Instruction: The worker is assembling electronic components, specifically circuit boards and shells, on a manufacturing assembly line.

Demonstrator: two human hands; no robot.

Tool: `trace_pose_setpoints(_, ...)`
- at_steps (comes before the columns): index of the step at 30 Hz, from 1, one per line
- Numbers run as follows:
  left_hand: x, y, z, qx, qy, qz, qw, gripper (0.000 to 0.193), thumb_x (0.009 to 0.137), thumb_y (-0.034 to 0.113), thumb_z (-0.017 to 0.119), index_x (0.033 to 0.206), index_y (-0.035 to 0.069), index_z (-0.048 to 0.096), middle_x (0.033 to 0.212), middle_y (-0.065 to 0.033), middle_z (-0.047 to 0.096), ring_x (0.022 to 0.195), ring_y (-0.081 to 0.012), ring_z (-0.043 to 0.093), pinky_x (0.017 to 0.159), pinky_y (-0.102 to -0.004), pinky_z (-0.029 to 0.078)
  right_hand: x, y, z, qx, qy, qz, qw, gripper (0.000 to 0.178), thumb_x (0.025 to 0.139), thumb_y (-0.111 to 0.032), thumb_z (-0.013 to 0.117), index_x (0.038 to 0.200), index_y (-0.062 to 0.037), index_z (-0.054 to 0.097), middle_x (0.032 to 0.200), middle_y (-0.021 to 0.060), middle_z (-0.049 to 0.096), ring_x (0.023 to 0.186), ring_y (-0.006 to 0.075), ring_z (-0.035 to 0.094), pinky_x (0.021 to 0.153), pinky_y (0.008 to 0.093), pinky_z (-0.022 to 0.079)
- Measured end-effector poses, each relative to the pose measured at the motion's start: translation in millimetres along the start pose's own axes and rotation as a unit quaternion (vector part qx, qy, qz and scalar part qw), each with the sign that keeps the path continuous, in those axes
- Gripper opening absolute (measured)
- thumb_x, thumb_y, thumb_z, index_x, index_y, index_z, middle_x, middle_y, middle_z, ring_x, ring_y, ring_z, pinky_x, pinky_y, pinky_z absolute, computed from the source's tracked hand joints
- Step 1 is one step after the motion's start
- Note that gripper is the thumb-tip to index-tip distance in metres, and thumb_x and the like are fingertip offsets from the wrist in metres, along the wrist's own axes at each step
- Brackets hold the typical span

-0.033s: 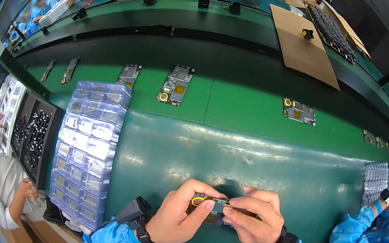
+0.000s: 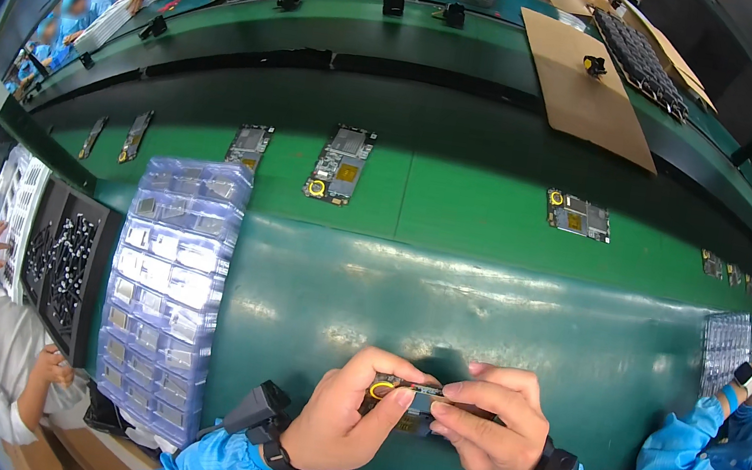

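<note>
A small circuit board (image 2: pixel 407 424) with a yellow ring at its left end is held above the green work surface. My left hand (image 2: pixel 354 417) grips its left side between thumb and fingers. From the other side, my right hand (image 2: pixel 496 420) pinches its right part, fingertips close to my left thumb. A flat grey piece (image 2: pixel 422 401) shows on the board between the fingertips; whether it is separate cannot be seen. The fingers hide much of the board. Black straps with small devices circle both wrists.
Left of my hands stands a clear plastic tray (image 2: pixel 169 287) with metal pieces in its pockets. Beyond lies a green belt (image 2: pixel 470 191) bearing several boards, including one board (image 2: pixel 339 166) with a yellow ring. A black bin (image 2: pixel 66 262) holds small parts. Co-workers sit at both sides.
</note>
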State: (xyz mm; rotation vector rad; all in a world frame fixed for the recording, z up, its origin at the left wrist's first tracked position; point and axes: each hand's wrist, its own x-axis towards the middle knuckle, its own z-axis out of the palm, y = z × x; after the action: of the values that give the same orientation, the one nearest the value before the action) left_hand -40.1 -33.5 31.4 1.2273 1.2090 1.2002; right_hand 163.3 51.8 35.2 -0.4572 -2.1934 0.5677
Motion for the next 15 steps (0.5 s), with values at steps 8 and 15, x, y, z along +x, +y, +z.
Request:
trace_pose_setpoints(8,-0.4,2.4,0.4,0.052,0.013,0.072,0.996,0.017,0.101,0.003,0.061,0.118,0.0,0.057,0.111,-0.0151,0.076,0.097,-0.0228,0.076,0.081,-0.0322,0.059,0.3,4.7,-3.9,0.181,-0.02,0.169,0.969,0.029,0.081,-0.004,0.085,0.108,0.0,0.076,0.097,0.0129,0.074,0.083,0.0257,0.07,0.075,0.0319,0.056)
trace_pose_setpoints(15,-0.2,-1.5,2.4,0.097,0.029,0.064,0.993,0.014,0.101,0.004,0.062,0.114,0.001,0.061,0.104,-0.0147,0.075,0.089,-0.0232,0.076,0.077,-0.0315,0.058,-4.2,2.7,-1.6,0.187,-0.045,0.221,0.956,0.018,0.085,-0.001,0.081,0.102,0.0005,0.074,0.086,0.0122,0.071,0.071,0.0196,0.068,0.062,0.0288,0.051)
